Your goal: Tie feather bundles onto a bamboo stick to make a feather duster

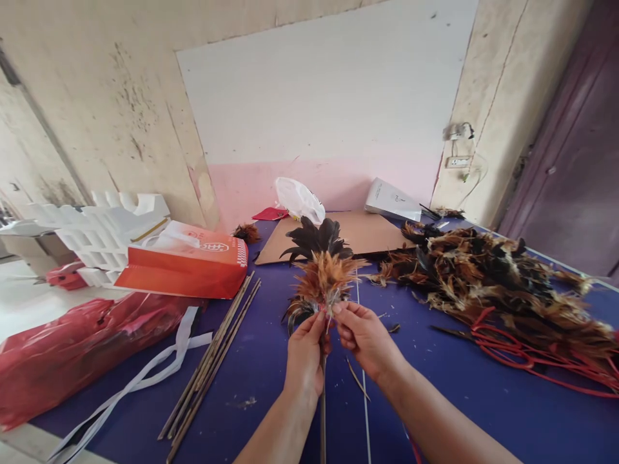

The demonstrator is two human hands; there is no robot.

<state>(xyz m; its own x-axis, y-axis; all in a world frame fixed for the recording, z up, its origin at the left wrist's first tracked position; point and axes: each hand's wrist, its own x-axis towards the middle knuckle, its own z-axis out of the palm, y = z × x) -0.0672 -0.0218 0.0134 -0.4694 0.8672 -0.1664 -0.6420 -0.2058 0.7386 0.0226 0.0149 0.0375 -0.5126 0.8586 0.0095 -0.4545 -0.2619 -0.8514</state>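
A partly feathered feather duster [329,270] stands upright in front of me, black plumes on top and orange-brown ones below. Its thin wooden stick [323,412] runs down toward me. My left hand [305,354] is closed around the stick just under the feathers. With thumb and fingertips, my right hand [362,332] pinches the pale quill ends at the base of the bunch. Whether a single loose feather is in that pinch is too small to tell. A loose feather [358,380] lies on the blue table [271,386] below.
To the right lies a big heap of brown and black feathers [483,270], with scissors [452,332] and red cord [512,351] before it. Several sticks [213,361], white strips [145,377], an orange bag [188,264] and a red plastic bag [87,341] occupy the left. Cardboard [372,233] lies behind.
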